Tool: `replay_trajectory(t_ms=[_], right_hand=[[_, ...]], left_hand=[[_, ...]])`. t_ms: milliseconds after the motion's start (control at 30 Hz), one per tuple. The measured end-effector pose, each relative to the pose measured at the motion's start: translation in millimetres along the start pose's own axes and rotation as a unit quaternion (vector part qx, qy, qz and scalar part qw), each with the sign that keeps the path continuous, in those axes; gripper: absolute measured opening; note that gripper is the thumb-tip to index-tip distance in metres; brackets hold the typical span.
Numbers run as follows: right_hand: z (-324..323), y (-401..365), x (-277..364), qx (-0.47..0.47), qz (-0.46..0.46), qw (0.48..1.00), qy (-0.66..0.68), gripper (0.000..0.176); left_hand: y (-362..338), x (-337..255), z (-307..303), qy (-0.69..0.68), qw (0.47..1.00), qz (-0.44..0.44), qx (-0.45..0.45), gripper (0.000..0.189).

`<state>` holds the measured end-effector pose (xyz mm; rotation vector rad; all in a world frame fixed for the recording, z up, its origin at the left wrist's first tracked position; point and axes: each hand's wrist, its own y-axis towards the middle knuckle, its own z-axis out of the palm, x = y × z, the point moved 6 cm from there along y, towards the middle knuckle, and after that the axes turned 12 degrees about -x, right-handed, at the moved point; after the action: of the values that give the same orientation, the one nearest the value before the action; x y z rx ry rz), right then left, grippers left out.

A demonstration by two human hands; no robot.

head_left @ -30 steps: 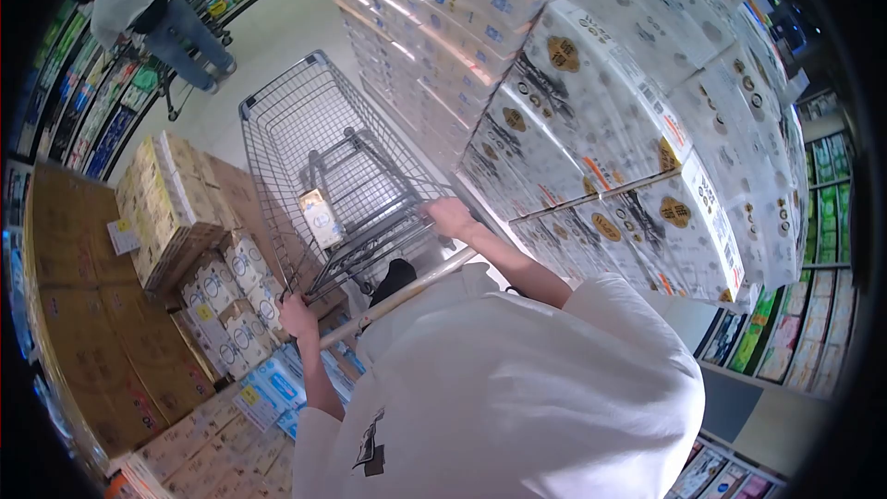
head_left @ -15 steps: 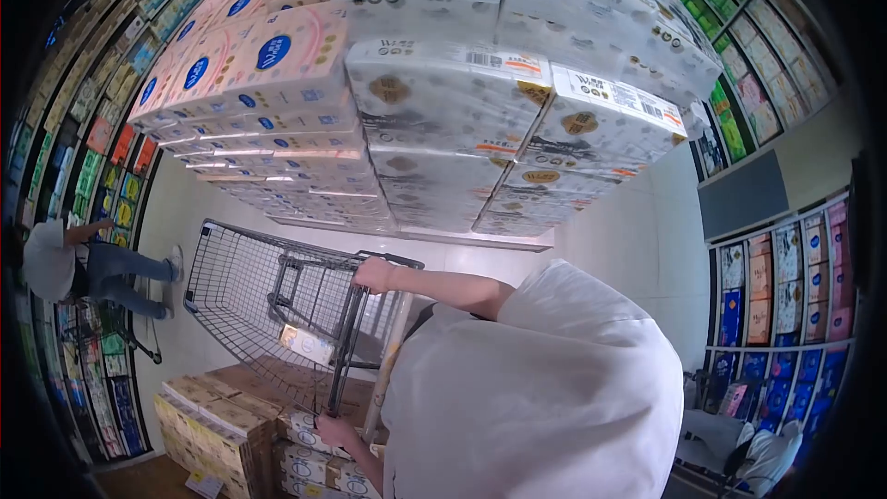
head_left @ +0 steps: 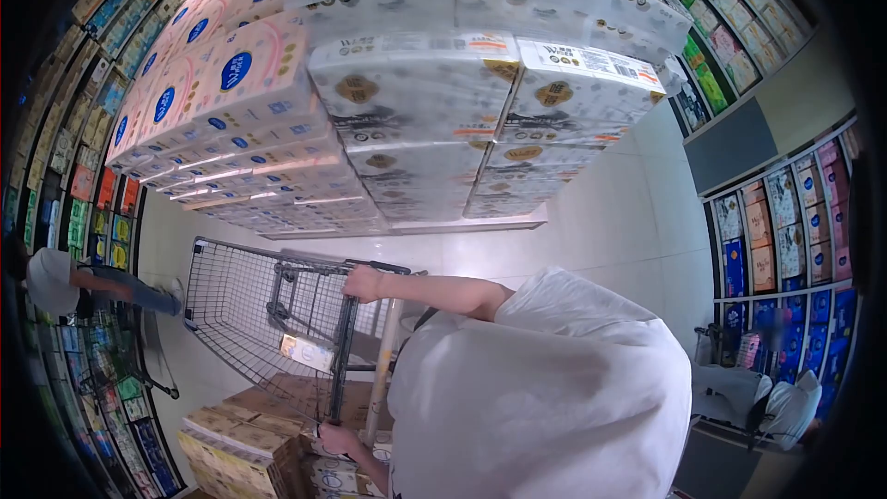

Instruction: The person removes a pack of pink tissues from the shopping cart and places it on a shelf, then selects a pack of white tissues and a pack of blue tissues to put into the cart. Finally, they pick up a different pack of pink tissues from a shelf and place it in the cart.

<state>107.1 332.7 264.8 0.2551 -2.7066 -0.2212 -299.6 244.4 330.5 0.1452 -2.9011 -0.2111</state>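
A wire shopping cart (head_left: 249,305) stands in front of me, pointing left, with a small light-coloured pack (head_left: 307,352) in it near the handle. One end of the cart handle (head_left: 343,346) is in my right hand or left hand's reach at the top: my right hand (head_left: 365,284) wraps round its upper end. At the lower end of the bar, my left hand (head_left: 337,439) is closed on the handle as well.
Stacked white packs (head_left: 416,102) and pink packs (head_left: 222,92) form a tall pile ahead. Cartons (head_left: 245,444) lie beside the cart. One person (head_left: 55,282) is at the left shelves, another (head_left: 739,397) at the lower right. Shelves (head_left: 785,249) line both sides.
The view has shifted a little, so the pile sits further left and the cartons further right. The person at the left has changed leg position. Both my hands stay on the handle.
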Motion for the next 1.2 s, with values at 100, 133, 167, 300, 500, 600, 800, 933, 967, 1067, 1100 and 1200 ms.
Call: replay_trajectory(t_ms=[100, 133, 167, 300, 500, 600, 800, 933, 967, 1067, 1100, 1200], right_hand=[[-0.9, -4.8, 0.0, 0.016, -0.004, 1.000, -0.017, 0.018], [-1.2, -5.7, -1.2, 0.011, 0.001, 1.000, -0.017, 0.018], [-1.5, -7.2, -2.6, 0.007, 0.006, 1.000, -0.018, 0.018], [-4.2, -21.1, -8.9, -0.008, -0.001, 1.000, -0.009, 0.016], [-23.3, -52.4, -22.3, -0.008, -0.004, 1.000, -0.002, 0.012], [-26.4, -64.6, -30.2, -0.015, -0.002, 1.000, 0.000, 0.012], [-32.0, -105.6, -55.5, 0.015, -0.015, 1.000, -0.002, 0.027], [-41.8, -136.8, -68.1, -0.017, -0.026, 0.999, 0.029, 0.019], [-43.9, -146.4, -71.3, -0.025, -0.026, 0.998, 0.043, 0.018], [-56.9, -177.4, -77.8, -0.066, -0.049, 0.993, 0.090, 0.016], [-59.1, -184.2, -78.4, -0.082, -0.056, 0.989, 0.105, 0.015], [-67.7, -208.6, -78.7, -0.063, -0.067, 0.993, 0.068, 0.013]], left_hand=[[-1.2, 5.4, 13.4, 0.009, 1.000, -0.014, 0.015, 0.010], [-1.6, 6.1, 17.1, 0.012, 1.000, -0.012, 0.013, 0.010], [-3.5, 6.8, 20.6, 0.015, 1.000, -0.011, 0.011, 0.010], [-17.3, 2.3, 23.9, 0.028, 0.999, -0.038, 0.024, 0.009], [-53.2, -25.5, -5.8, 0.007, 0.999, -0.030, 0.024, 0.009], [-71.9, -26.7, 0.3, -0.021, 0.999, -0.033, 0.023, 0.010], [-129.7, -65.3, -29.6, 0.008, 0.999, -0.032, 0.017, 0.012], [-166.4, -76.2, -24.5, 0.015, 0.999, -0.029, 0.019, 0.010], [-175.3, -79.2, -25.1, 0.007, 0.999, -0.025, 0.026, 0.009], [-205.5, -89.6, -40.0, 0.011, 0.999, -0.021, 0.029, 0.007], [-213.4, -92.5, -44.0, 0.016, 0.999, -0.019, 0.025, 0.007], [-238.1, -98.8, -47.3, 0.035, 0.998, -0.039, 0.019, 0.009]])
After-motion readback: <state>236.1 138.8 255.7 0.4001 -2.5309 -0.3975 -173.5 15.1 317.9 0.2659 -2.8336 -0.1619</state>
